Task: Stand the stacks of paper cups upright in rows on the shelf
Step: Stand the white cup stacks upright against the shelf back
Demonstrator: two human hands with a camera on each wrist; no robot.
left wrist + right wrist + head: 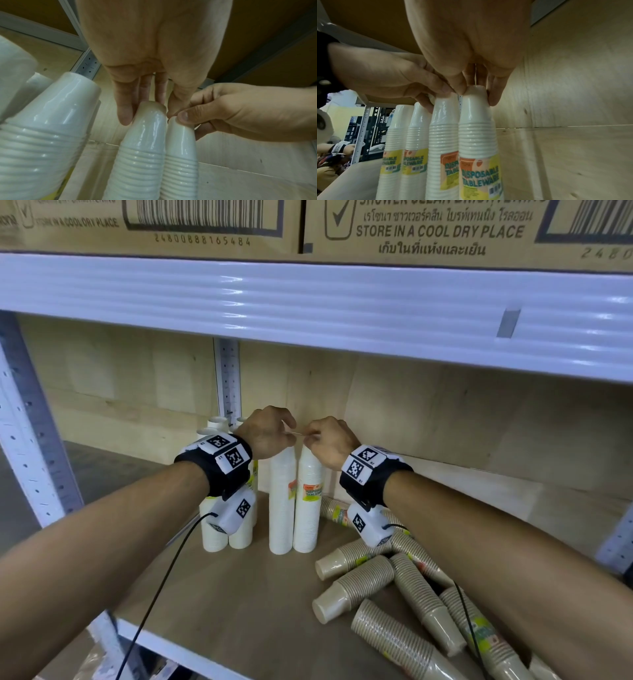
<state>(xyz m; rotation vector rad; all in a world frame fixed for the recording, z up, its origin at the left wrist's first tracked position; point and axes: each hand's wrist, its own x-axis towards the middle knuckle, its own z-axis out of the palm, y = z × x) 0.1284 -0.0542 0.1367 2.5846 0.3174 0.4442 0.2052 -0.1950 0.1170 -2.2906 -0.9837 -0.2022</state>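
**Two white stacks held at the top, brown stacks not yet stood up**

Your left hand [265, 433] sits on top of one white stack [282, 501], fingers curled down around its top cup. Your right hand [329, 440] grips the top of the neighbouring white stack [306, 501], thumb and fingers closed on the uppermost cup. Both stacks stand upright on the shelf [222, 594], touching each other side by side near the back panel. Further white stacks [219, 529] stand just to the left, forming an earlier group.

The brown stacks [394, 587] lie on their sides in a loose heap at the right of the shelf, well apart from the row.

My judgement: you are squaring this pair before letting go. Keep both tops level and press straight down, not sideways; these columns are tall and narrow and will likely tip from a push at the top. Check that each base sits flat before you release. Let go of one hand at a time, and draw it upward rather than across. Close the gap to the left-hand group so the row reads straight.
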